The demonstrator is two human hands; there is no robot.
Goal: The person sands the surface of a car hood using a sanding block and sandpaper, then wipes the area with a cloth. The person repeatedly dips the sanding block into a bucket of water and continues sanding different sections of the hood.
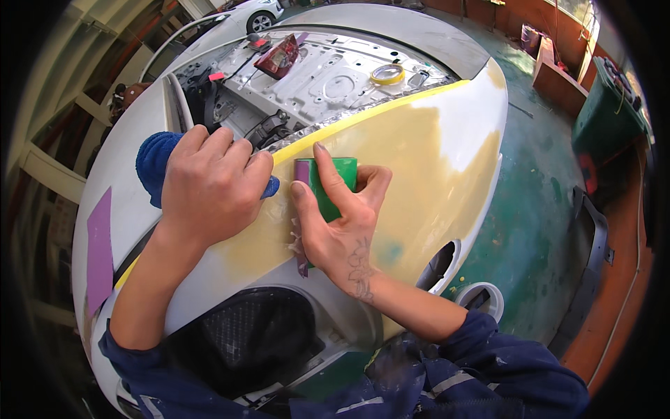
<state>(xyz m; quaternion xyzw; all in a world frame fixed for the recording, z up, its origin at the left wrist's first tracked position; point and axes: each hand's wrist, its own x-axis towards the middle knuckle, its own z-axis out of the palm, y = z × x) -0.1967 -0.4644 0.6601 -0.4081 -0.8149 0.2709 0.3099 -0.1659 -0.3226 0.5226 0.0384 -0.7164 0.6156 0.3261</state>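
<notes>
My left hand is closed around a bunched blue cloth, just above the car's rear body panel. Beside it, my right hand grips a green sanding block, thumb and index finger against its face. Purple sandpaper shows along the block's left edge, with a torn strip hanging below. Both hands are over the white panel, which is largely coated in matte yellowish-beige filler. Yellow masking tape lines the panel's upper edge. Whether the sandpaper touches the panel is hidden.
In the open body bay lie a red tail light and a tape roll. A purple sheet lies on the left bodywork. Right, on the green floor, are a white bucket, a green bin and a dark bumper part.
</notes>
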